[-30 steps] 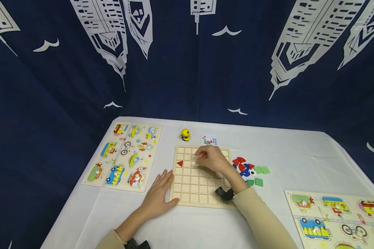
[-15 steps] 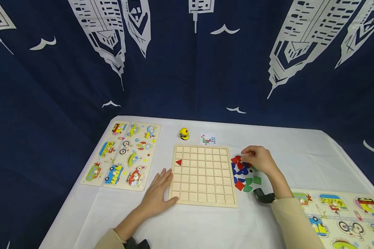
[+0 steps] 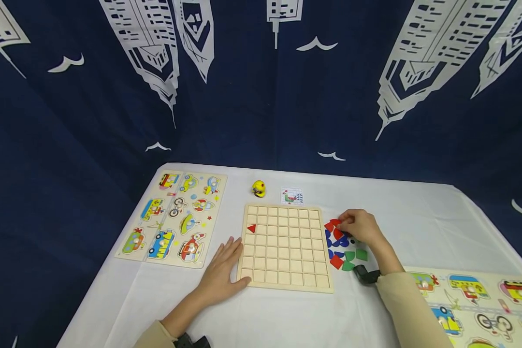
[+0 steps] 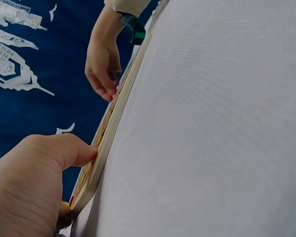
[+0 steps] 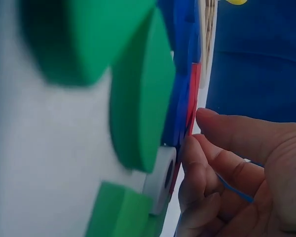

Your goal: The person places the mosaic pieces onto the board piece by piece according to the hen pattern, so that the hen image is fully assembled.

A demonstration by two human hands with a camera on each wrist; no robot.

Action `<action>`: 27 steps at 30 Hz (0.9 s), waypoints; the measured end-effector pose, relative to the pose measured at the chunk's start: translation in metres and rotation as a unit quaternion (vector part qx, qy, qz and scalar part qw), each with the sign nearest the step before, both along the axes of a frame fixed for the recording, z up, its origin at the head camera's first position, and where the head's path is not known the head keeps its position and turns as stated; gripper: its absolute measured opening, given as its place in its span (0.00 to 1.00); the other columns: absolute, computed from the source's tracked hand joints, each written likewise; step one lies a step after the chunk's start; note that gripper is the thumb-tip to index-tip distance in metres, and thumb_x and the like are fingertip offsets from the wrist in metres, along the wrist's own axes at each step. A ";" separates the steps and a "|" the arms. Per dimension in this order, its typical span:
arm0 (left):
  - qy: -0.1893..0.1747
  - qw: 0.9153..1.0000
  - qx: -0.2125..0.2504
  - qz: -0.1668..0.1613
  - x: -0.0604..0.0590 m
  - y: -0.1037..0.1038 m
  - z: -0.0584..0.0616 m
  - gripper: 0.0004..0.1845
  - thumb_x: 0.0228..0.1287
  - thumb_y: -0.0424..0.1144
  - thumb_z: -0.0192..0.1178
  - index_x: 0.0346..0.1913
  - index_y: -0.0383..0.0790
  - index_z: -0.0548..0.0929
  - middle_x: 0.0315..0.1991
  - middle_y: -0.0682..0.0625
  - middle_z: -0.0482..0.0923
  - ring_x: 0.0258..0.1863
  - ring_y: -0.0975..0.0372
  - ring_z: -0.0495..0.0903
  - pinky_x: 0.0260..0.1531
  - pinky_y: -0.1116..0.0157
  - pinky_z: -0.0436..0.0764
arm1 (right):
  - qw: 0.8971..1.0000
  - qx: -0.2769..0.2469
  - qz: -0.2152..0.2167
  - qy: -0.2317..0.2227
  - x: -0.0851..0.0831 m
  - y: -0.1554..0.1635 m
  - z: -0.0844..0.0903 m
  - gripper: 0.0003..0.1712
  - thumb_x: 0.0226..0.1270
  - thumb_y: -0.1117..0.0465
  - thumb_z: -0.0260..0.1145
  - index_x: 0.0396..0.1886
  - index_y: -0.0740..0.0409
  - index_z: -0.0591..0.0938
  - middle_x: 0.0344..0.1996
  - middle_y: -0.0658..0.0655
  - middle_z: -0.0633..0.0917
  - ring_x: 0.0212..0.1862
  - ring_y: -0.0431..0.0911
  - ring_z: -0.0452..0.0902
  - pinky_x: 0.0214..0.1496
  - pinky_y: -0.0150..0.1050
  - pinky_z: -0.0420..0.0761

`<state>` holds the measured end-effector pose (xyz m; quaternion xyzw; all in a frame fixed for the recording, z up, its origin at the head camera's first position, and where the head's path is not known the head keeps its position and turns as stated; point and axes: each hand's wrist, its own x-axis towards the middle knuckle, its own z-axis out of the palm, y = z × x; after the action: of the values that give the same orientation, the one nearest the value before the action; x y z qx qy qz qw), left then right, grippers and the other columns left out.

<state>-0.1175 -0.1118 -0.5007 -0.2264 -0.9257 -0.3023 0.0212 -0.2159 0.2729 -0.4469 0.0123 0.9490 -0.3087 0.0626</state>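
Tablecloth [image 3: 287, 314] spreads bare in front of both hands; grid board [image 3: 284, 249] lies between them, one red triangle [image 3: 251, 228] near its far left corner; left hand [image 3: 221, 270] rests flat, fingers straight, against the board's left edge; right hand [image 3: 360, 226], over the board a second ago, now curls onto the loose pieces [image 3: 343, 249] just beside the board's right edge, fingertips on a red piece [image 3: 333, 224], seemingly fetching another.

Navy skyline-print curtain [image 3: 261, 96] behind; white-clothed table [image 3: 417, 217] — even light
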 end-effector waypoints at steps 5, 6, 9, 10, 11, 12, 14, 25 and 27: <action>0.000 1.000 0.002 -0.001 0.000 0.000 -0.001 0.45 0.54 0.50 0.67 0.71 0.28 0.64 0.75 0.42 0.57 0.77 0.49 0.50 0.77 0.52 0.47 | 1.000 0.003 -0.006 0.002 -0.005 -0.002 -0.001 0.17 0.59 0.63 0.70 0.46 0.69 0.82 0.29 0.59 0.83 0.28 0.45 0.75 0.29 0.33 0.76; 0.001 1.000 0.002 -0.001 0.000 0.000 -0.001 0.45 0.54 0.50 0.67 0.71 0.28 0.64 0.75 0.42 0.58 0.77 0.49 0.50 0.77 0.52 0.48 | 1.000 0.003 -0.006 0.003 -0.006 -0.002 -0.001 0.18 0.59 0.63 0.70 0.46 0.69 0.82 0.30 0.59 0.84 0.28 0.45 0.75 0.29 0.33 0.76; 0.003 1.000 0.007 0.000 0.000 0.001 -0.002 0.45 0.53 0.49 0.68 0.70 0.28 0.65 0.75 0.41 0.58 0.77 0.49 0.51 0.77 0.51 0.48 | 1.000 0.003 -0.009 0.004 -0.010 -0.002 -0.002 0.18 0.59 0.63 0.70 0.47 0.68 0.81 0.31 0.60 0.84 0.29 0.45 0.75 0.28 0.33 0.76; 0.003 1.000 0.009 0.000 0.000 0.001 -0.002 0.45 0.53 0.49 0.68 0.70 0.28 0.65 0.75 0.42 0.58 0.77 0.49 0.51 0.77 0.51 0.48 | 1.000 0.004 -0.009 0.006 -0.011 -0.002 -0.002 0.18 0.59 0.63 0.70 0.47 0.69 0.81 0.31 0.60 0.84 0.29 0.45 0.75 0.28 0.33 0.76; 0.003 1.000 0.008 0.000 0.000 0.001 -0.002 0.45 0.53 0.49 0.68 0.71 0.29 0.65 0.75 0.42 0.58 0.77 0.49 0.50 0.77 0.51 0.48 | 1.000 0.004 -0.009 0.007 -0.012 -0.003 -0.002 0.18 0.59 0.63 0.70 0.47 0.69 0.81 0.31 0.61 0.84 0.29 0.45 0.75 0.28 0.32 0.77; 0.003 1.000 0.008 0.000 0.000 0.001 -0.003 0.45 0.53 0.49 0.68 0.71 0.29 0.65 0.75 0.42 0.58 0.77 0.49 0.51 0.77 0.51 0.48 | 1.000 0.005 -0.010 0.009 -0.012 -0.003 -0.002 0.18 0.60 0.63 0.69 0.47 0.69 0.81 0.32 0.61 0.84 0.29 0.45 0.75 0.28 0.32 0.77; 0.004 1.000 0.008 0.000 0.000 0.001 -0.003 0.45 0.53 0.49 0.68 0.71 0.29 0.64 0.75 0.42 0.58 0.77 0.49 0.50 0.77 0.51 0.48 | 1.000 0.007 -0.013 0.011 -0.013 -0.003 -0.002 0.17 0.60 0.63 0.69 0.47 0.69 0.81 0.32 0.60 0.84 0.28 0.45 0.75 0.28 0.32 0.77; 0.003 1.000 0.000 0.001 -0.001 0.000 -0.002 0.45 0.54 0.50 0.67 0.71 0.29 0.64 0.75 0.42 0.58 0.77 0.49 0.50 0.77 0.52 0.48 | 1.000 0.015 -0.001 0.022 -0.015 -0.004 -0.005 0.16 0.61 0.66 0.65 0.48 0.69 0.82 0.32 0.61 0.83 0.29 0.46 0.75 0.29 0.33 0.76; 0.003 1.000 -0.003 0.000 -0.001 0.000 -0.002 0.45 0.54 0.50 0.67 0.71 0.29 0.64 0.76 0.42 0.57 0.77 0.49 0.50 0.77 0.52 0.48 | 1.000 0.016 0.009 0.023 -0.016 -0.003 -0.006 0.17 0.60 0.66 0.65 0.49 0.68 0.82 0.32 0.60 0.83 0.30 0.46 0.75 0.30 0.33 0.76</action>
<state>-0.1185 -0.1121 -0.5028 -0.2270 -0.9266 -0.2990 0.0232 -0.2316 0.2699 -0.4531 -0.0028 0.9552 -0.2929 0.0432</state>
